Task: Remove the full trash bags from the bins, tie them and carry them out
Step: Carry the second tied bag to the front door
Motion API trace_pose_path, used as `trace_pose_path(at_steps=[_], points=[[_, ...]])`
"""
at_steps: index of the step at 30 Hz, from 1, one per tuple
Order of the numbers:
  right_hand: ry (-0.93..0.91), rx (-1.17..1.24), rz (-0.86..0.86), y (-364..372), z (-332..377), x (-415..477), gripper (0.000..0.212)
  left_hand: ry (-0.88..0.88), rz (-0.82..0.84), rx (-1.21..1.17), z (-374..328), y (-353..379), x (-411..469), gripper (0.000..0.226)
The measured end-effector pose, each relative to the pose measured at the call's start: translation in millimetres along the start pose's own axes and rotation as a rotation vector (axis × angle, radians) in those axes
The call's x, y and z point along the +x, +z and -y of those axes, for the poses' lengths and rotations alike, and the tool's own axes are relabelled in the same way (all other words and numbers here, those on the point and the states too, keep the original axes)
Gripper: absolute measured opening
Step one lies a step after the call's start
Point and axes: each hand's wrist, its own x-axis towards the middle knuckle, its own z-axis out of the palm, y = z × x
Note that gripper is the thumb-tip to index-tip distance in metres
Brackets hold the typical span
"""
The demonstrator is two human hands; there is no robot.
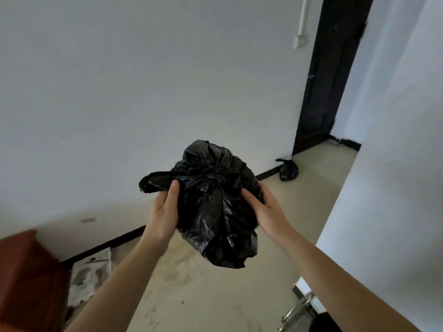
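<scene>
White wall [143,80], bearing a switch box [299,41] with a conduit [303,15] running up from it. Dark door [328,80], far right corner. Black baseboard [115,243] along the wall foot. Beige floor [215,295], scuffed. Red-brown furniture [26,279], lower left, blurred; stained pale sheet [91,276] just beside it. Metal handle [297,310], lower right.

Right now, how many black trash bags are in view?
2. The held bag is between left hand and right hand; the floor bag sits by the wall near the dark doorway. Others may be hidden.
</scene>
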Motion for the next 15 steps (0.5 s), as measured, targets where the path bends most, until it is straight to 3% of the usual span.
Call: trace_pose_path(at_steps=[7, 15], points=[[0.058, 0.076, -0.257, -66, -47, 148, 0.023, -0.050, 0.219, 0.030, 23, 108, 179, 0.050], [0.075, 0.079, -0.300, -140, -62, 382, 0.026, -0.071, 0.311, 0.009, 1, 233, 395, 0.041]])
